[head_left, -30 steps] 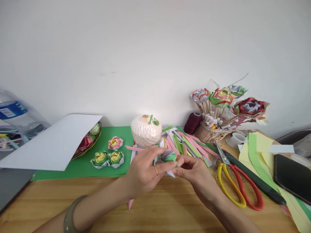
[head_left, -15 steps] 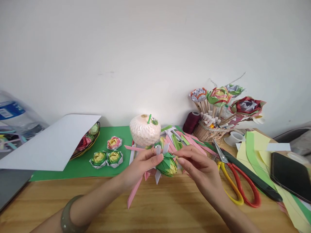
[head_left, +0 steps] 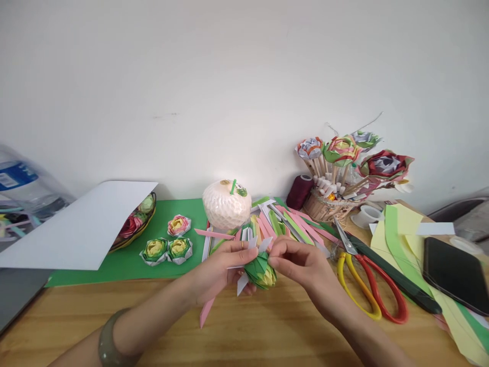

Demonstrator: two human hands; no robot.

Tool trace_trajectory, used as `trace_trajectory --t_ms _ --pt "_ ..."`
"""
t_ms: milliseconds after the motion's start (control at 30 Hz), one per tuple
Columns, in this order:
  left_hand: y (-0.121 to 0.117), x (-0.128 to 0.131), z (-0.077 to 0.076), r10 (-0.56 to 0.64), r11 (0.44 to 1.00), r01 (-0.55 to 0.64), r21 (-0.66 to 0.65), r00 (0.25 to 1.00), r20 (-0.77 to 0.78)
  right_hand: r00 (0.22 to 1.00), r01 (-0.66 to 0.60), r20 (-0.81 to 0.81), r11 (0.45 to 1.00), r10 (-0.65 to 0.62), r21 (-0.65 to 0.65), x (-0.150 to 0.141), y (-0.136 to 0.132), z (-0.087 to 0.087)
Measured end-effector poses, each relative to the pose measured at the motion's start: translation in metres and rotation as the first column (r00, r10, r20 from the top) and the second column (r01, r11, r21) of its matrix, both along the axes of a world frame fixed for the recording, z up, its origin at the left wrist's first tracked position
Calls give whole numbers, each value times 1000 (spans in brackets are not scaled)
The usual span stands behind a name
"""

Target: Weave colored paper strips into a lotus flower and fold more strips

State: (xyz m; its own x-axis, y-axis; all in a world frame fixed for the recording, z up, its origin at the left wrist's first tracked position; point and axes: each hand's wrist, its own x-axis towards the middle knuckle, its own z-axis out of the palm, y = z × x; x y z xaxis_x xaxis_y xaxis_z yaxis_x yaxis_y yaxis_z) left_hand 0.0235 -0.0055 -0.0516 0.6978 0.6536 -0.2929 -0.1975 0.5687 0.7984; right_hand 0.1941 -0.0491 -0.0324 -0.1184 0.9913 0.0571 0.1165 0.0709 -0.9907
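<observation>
Below a pale wall [head_left: 244, 102], a wooden table [head_left: 183, 316] spans the view, with green paper [head_left: 130, 267] lying along its back left. A white sheet [head_left: 76, 229] slants over a basket [head_left: 147, 224] at left; at back right stands a pot [head_left: 324, 204] of paper flowers on sticks. Scissors [head_left: 357, 254] with yellow and red handles lie near a black phone [head_left: 454, 272] at right. Loose paper strips [head_left: 265, 224] spread behind the hands, beside a white textured ball [head_left: 227, 209]. At centre, the left hand [head_left: 214, 270] has its fingers closed around the back of a green-and-yellow paper flower [head_left: 260, 270]; the right hand [head_left: 298, 260] has thumb and forefinger pinched together on its upper right petals. Three smaller flowers [head_left: 179, 248] sit on the green paper, left of both hands
</observation>
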Motion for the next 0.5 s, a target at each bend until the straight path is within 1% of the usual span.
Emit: trace_trajectory --t_ms 67,100,167,200,233,300,367,433,500 --pt "2 -1 -1 -37 999 36 -37 999 -31 990 -71 -128 985 52 -154 1 2 -1" --pt "2 -1 -1 -58 997 56 -60 998 -39 981 -106 -180 973 70 -204 1 3 -3" --pt "3 -1 -2 -84 991 80 -103 996 -32 968 -134 -240 964 77 -231 2 3 -5" --pt "4 -1 -2 -80 990 77 -119 997 -20 969 -111 -242 971 58 -213 2 3 -6" --pt "4 -2 -2 -73 989 71 -131 997 -8 975 -65 -222 982 25 -176 2 3 -7" --pt "5 -2 -1 -64 989 64 -137 998 3 990 54 -130 997 -61 -59 2 1 -5" --pt "6 -2 -1 -61 989 61 -135 998 4 992 126 -2 989 -126 84 1 -1 -3" --pt "6 -2 -1 -53 990 53 -128 999 2 978 121 143 970 -153 210 0 -4 0" --pt "7 -2 -1 -33 992 33 -121 999 2 947 81 272 944 -173 318 -1 -6 -1"
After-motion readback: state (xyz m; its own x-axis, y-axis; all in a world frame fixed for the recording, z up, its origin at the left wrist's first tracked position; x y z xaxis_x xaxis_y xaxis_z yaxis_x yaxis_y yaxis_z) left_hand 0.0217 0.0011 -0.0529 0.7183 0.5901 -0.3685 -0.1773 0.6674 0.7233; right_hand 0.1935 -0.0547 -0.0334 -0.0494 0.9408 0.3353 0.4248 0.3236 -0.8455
